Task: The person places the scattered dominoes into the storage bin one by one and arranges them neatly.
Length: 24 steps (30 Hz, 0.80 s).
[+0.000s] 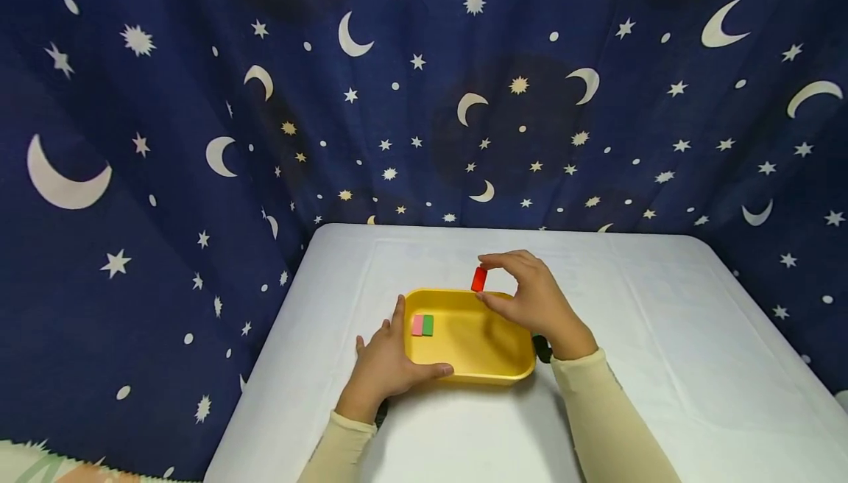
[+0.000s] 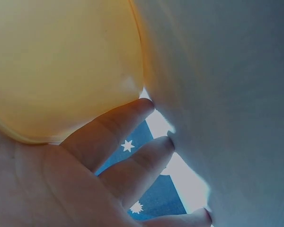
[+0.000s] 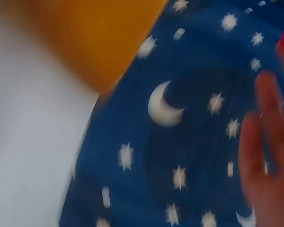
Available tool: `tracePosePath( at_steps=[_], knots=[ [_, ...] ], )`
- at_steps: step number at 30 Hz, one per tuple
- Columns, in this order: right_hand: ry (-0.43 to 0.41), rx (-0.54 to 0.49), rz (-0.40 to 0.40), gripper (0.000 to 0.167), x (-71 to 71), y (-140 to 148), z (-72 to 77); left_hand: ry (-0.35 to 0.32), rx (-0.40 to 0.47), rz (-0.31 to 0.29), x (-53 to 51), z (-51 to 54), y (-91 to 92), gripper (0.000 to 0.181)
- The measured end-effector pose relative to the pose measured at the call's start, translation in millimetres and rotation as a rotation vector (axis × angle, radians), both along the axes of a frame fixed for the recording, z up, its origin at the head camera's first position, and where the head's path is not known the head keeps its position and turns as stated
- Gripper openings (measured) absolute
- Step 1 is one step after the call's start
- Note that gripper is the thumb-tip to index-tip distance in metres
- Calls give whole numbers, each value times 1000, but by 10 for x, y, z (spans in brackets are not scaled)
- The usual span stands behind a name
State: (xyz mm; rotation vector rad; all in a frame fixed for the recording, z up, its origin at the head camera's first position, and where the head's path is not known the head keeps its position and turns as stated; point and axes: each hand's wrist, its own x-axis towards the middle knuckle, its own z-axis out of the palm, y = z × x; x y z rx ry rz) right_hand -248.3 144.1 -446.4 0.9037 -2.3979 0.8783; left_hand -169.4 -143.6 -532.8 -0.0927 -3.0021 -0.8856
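A yellow tray [image 1: 472, 378] sits on the white table. Inside it, by the left wall, a pink block [image 1: 417, 325] and a green block [image 1: 428, 325] lie side by side. My left hand [image 1: 392, 365] rests against the tray's near left corner, thumb along the near rim and straight fingers along the outer left side. In the left wrist view those fingers [image 2: 109, 127] touch the tray's wall. Above the tray's far rim, my right hand [image 1: 530, 295] pinches a red block [image 1: 479, 279] between thumb and index finger. Only a corner of that block shows in the right wrist view.
The white table [image 1: 662, 321] has rounded far corners and extends to both sides of the tray. A dark blue curtain [image 1: 424, 100] with moons and stars hangs behind and beside it. Patterned fabric [image 1: 66, 464] shows at the lower left.
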Motion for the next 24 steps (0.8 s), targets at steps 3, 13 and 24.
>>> tracePosePath(
  at_steps=[3, 13, 24],
  knots=[
    [-9, 6, 6, 57, -43, -82, 27, 8, -5, 6, -2, 7, -13, 159],
    [-77, 40, 34, 53, -248, -413, -119, 7, -9, 8, 1, 27, -22, 156],
    [-28, 113, 85, 64, -339, -645, -191, 8, -14, -3, -4, 19, 29, 156]
  ],
)
